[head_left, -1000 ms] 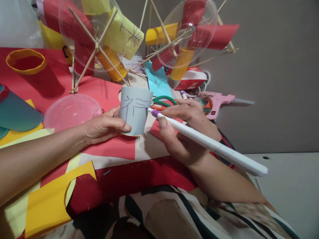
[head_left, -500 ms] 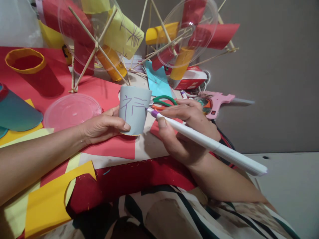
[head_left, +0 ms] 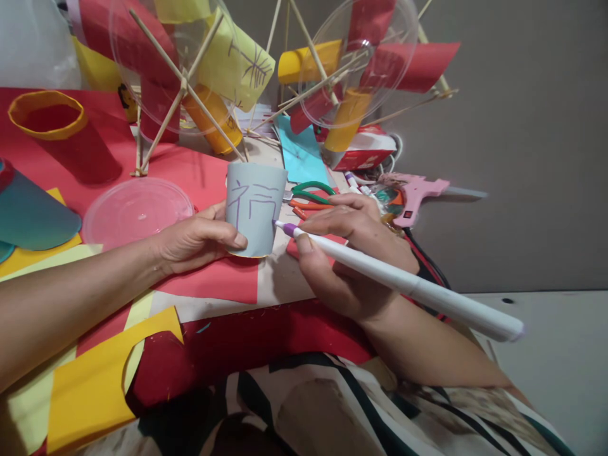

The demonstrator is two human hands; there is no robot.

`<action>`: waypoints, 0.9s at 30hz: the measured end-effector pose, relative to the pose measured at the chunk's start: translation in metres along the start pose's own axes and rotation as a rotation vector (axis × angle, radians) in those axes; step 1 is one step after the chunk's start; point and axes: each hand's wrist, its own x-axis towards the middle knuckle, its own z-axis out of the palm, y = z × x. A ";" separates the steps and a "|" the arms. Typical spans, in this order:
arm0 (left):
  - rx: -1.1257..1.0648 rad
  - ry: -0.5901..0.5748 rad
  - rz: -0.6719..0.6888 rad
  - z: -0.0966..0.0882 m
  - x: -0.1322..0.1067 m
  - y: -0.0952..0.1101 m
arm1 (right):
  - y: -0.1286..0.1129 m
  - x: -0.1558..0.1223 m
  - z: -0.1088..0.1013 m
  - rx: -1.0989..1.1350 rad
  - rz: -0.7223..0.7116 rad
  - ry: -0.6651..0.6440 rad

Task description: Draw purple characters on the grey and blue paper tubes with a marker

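Note:
My left hand (head_left: pixel 199 237) grips a pale blue-grey paper cup (head_left: pixel 256 234) from the left, thumb across its lower front and fingers hidden behind it. Purple strokes of a written character mark the cup's side. In my right hand (head_left: pixel 346 253) is a white marker (head_left: pixel 403 277) with a purple collar, pinched between thumb and fingers. Its tip touches the cup's right side, at the lower end of a purple stroke. Scissors (head_left: pixel 313 189) with green and orange handles lie just beyond my right fingers.
Stick frames with clear plastic discs (head_left: pixel 365 57) and coloured paper tubes stand at the back. A pink glue gun (head_left: pixel 415 193) lies to the right. A clear round lid (head_left: pixel 137 212), a red paper tube (head_left: pixel 71 142) and a cut yellow sheet (head_left: pixel 90 392) are on the left.
The marker tip has moved down and slightly left along the cup, extending a purple stroke downward. My left hand and the cup are nearly where they were.

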 end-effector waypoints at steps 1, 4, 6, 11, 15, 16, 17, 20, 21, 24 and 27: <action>0.002 0.000 0.004 0.000 0.000 0.000 | -0.001 0.000 0.000 -0.002 0.002 -0.005; 0.004 -0.004 0.011 0.000 0.000 0.000 | -0.003 0.001 0.000 0.008 0.016 0.002; 0.003 -0.013 0.014 0.000 0.001 0.000 | -0.005 0.002 0.002 0.044 0.039 0.040; 0.005 -0.020 0.014 -0.001 0.001 -0.002 | -0.009 0.000 0.008 0.117 0.054 0.022; -0.014 -0.005 -0.001 -0.001 0.002 -0.003 | -0.012 0.000 0.012 0.139 0.078 -0.037; -0.021 0.001 -0.006 0.000 0.002 -0.003 | -0.012 0.000 0.013 0.141 0.079 -0.044; -0.028 0.004 -0.008 0.000 0.002 -0.003 | -0.012 0.000 0.014 0.142 0.078 -0.042; -0.042 0.003 -0.003 0.001 0.002 -0.003 | -0.013 0.000 0.017 0.138 0.048 0.000; -0.042 -0.001 -0.001 0.001 0.002 -0.003 | -0.013 0.001 0.017 0.133 0.034 0.010; -0.033 -0.010 0.007 0.001 0.002 -0.004 | -0.014 0.003 0.017 0.104 -0.006 0.019; -0.029 -0.019 0.013 0.001 0.002 -0.004 | -0.014 0.006 0.012 0.080 -0.033 -0.024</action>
